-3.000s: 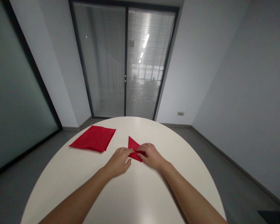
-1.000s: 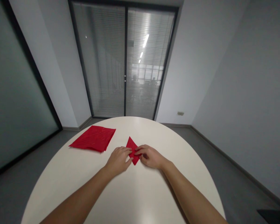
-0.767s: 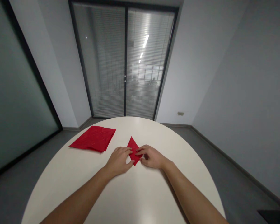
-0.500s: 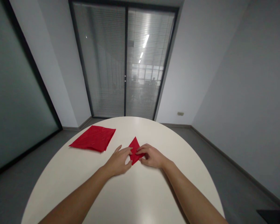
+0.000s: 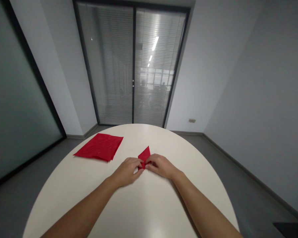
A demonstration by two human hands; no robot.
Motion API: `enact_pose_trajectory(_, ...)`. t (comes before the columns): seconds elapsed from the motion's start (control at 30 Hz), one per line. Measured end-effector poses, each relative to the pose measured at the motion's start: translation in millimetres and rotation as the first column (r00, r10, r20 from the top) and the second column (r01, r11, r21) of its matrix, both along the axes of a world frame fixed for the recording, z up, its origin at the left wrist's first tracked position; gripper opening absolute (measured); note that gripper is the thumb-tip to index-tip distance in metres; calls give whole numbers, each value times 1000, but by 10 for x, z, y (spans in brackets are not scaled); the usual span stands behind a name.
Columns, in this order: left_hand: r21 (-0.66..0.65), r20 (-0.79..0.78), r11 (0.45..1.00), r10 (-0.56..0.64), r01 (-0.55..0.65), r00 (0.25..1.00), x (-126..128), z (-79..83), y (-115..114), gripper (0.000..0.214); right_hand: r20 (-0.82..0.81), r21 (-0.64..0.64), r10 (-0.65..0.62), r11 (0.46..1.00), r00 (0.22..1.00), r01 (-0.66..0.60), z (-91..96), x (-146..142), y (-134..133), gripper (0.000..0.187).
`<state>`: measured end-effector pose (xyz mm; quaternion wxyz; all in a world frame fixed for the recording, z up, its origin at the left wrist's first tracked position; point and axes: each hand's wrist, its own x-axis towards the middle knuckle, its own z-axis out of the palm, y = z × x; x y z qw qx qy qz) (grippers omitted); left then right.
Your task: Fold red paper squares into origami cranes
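A small folded piece of red paper [image 5: 145,154] lies on the table in the middle of the head view, its pointed tip facing away from me. My left hand [image 5: 129,170] grips its near left part, thumb and fingers closed on the edge. From the other side, my right hand [image 5: 162,166] pinches the near right part between thumb and fingers. The fingertips of both hands almost meet and hide the lower part of the paper. Farther left lies a stack of larger red paper sheets [image 5: 100,147], apart from both hands.
The round white table [image 5: 144,205] reaches from me toward a glass door [image 5: 132,66] with blinds. A frosted glass panel [image 5: 17,92] stands at the left, and a plain wall [image 5: 258,99] at the right. Grey floor [image 5: 213,152] shows around the table.
Both hands have closed in on the paper, the left with its fingers drawn together. The near part is now gathered between the fingertips, and the tip has swung a little right.
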<state>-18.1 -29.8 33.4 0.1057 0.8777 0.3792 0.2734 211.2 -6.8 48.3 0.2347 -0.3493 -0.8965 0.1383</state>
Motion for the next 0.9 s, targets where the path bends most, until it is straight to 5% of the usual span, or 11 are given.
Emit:
enact_pose_trajectory(0.23, -5, 0, 1000, -28, 28, 1000, -5, -67, 41, 9, -59, -8, -36, 999, 998, 36, -114, 23, 70, 28)
enact_pose_trajectory(0.37, 11, 22, 1000, -27, 27, 999, -12, -104, 57, 32, -110, -12, -59, 998, 992, 58, -193, -1, 119, 33)
enact_pose_trajectory(0.47, 29, -5, 998, -61, 62, 998, -15, -108, 65, 31, -114, -5, -81, 997, 990, 81, -213, -19, 130, 33)
enact_pose_trajectory(0.9, 83, -125, 992, -85, 95, 989, -28, -70, 37, 38, 78, 158, -173, 975, 982, 159, -138, -65, 95, 27)
